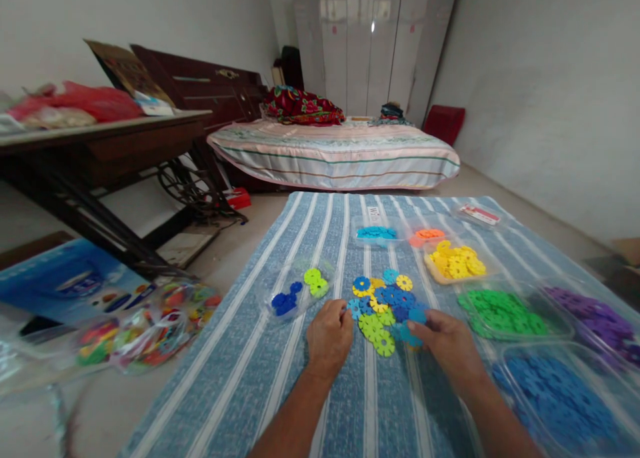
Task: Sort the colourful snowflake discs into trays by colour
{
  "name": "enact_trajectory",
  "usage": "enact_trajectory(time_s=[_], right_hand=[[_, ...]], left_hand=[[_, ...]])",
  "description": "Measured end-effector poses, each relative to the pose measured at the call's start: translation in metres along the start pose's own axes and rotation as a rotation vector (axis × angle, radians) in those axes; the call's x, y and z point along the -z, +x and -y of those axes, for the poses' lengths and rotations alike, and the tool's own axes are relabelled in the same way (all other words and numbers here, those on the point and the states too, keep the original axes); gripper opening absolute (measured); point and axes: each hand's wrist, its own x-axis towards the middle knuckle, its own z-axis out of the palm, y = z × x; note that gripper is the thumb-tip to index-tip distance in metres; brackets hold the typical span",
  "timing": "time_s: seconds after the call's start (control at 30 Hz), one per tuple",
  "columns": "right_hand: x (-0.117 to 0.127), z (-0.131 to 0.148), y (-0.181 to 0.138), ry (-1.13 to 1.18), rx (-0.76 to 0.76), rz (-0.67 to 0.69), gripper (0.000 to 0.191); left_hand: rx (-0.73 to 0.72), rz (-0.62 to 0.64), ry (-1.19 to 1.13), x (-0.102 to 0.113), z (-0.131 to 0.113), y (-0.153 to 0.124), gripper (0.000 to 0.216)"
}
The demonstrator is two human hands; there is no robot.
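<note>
A mixed pile of notched plastic snowflake discs lies on the striped cloth, with lime green discs [384, 343], dark blue discs [401, 299] and yellow discs [404, 283]. My left hand [329, 338] is closed at the pile's left edge, its fingers curled in; what they hold, if anything, is hidden. At the pile's right side, my right hand [450, 345] pinches a light blue snowflake disc [416, 318] between thumb and fingers. Other light blue discs [403, 333] lie close under it, slightly blurred.
Left of the pile, a clear divided tray [295, 318] holds dark blue and lime discs. Clear tubs of yellow [457, 261], green [500, 313], purple [593, 321] and blue discs [555, 395] stand at right. Light blue [376, 233] and orange discs [427, 235] sit in containers behind.
</note>
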Motion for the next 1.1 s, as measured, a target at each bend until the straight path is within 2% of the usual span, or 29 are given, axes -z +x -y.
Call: enact_trajectory(time_s=[0.1,0.27,0.33,0.4,0.5,0.67,0.87,1.0,1.1], right_hand=[[-0.008,0.028,0.038,-0.023,0.016,-0.048,0.028],[-0.023,0.079,0.141,-0.106,0.020,-0.182,0.026],[-0.027,0.086,0.171,-0.138,0.016,-0.226,0.025],[-0.029,0.081,0.183,-0.191,0.024,-0.255,0.024],[-0.027,0.060,0.168,-0.278,0.061,-0.255,0.021],[-0.011,0.026,0.092,-0.367,0.118,-0.238,0.023],[0.010,-0.010,0.012,-0.441,0.188,-0.330,0.034],[0.012,-0.030,-0.012,-0.501,0.199,-0.284,0.030],[0.009,-0.033,-0.018,-0.583,0.257,-0.224,0.026]], left_hand=[[-0.006,-0.012,-0.027,0.000,0.002,0.000,0.017],[-0.001,-0.023,-0.049,-0.001,0.003,0.000,0.016],[-0.011,-0.020,-0.061,-0.003,0.005,0.000,0.016],[-0.023,-0.024,-0.074,-0.004,0.006,0.000,0.016],[-0.038,-0.035,-0.076,-0.006,0.007,0.000,0.015],[-0.059,-0.053,-0.083,-0.006,0.007,0.000,0.015],[-0.072,-0.067,-0.078,-0.007,0.007,0.002,0.013],[-0.079,-0.070,-0.086,-0.008,0.008,0.003,0.013],[-0.081,-0.068,-0.095,-0.007,0.008,0.004,0.013]])
